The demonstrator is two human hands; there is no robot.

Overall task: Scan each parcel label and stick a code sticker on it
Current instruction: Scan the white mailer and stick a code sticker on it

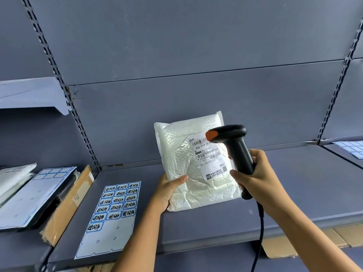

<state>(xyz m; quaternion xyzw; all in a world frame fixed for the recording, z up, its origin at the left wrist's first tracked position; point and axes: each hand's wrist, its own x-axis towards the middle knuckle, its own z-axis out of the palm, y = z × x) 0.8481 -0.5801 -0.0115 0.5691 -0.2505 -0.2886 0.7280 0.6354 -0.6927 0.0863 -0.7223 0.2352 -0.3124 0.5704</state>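
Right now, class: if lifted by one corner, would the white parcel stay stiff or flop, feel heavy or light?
Probably floppy: the parcel is a creased bubble bag. Likely light: the left hand alone props it up by one edge.

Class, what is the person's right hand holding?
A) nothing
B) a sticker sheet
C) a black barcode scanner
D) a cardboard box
C: the right hand grips the handle of the black barcode scanner, whose head points at the label on the white parcel.
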